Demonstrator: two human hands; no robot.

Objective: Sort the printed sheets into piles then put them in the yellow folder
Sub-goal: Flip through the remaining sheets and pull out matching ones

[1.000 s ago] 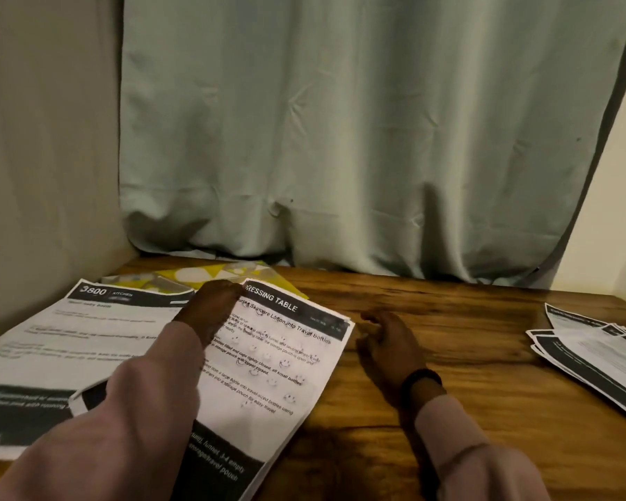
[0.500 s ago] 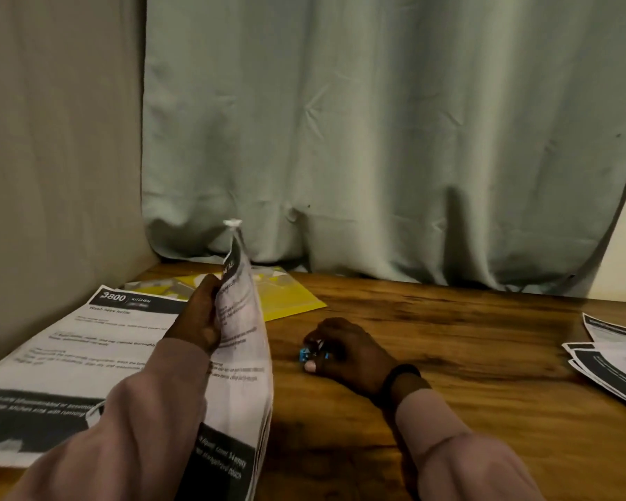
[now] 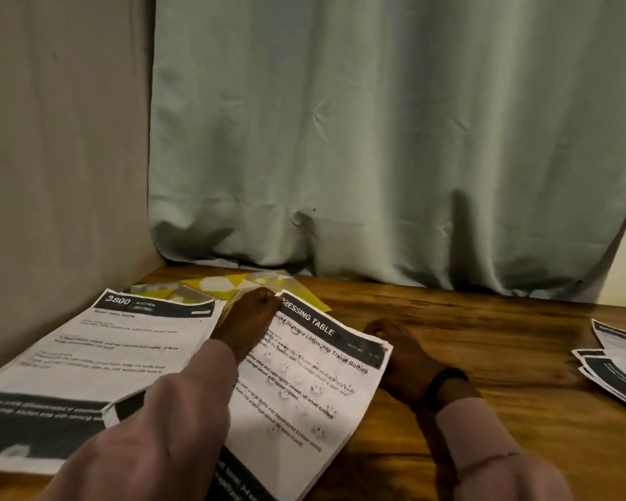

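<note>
The left hand (image 3: 248,329) lies on the top left corner of the dressing-table sheet (image 3: 306,385), its fingers on the paper's upper edge; whether they pinch that edge or only press on it I cannot tell, since the hand's back hides the fingertips. The sheet stretches away from this hand toward the person and to the right, its long axis running from the black header just beside the knuckles down to the dark footer near the left sleeve.

The right hand (image 3: 400,356) sits at the sheet's right edge, just past the header's end, with fingers curled inward. It touches or nearly touches that edge, but its fingertips are tucked out of sight, so I cannot say whether it holds anything.

The yellow folder (image 3: 232,283) lies directly beyond the left hand's fingertips, against the curtain (image 3: 376,139), partly covered by the kitchen sheet (image 3: 123,348) that lies to the left of the left hand. The left hand is clearly the nearer one to the folder; the right hand is well to the folder's right. A further pile of sheets (image 3: 615,363) rests on the counter (image 3: 485,348) far off to the right of the right hand.

Judging by this layout, sorting looks unfinished, and the folder is closed and half buried.
</note>
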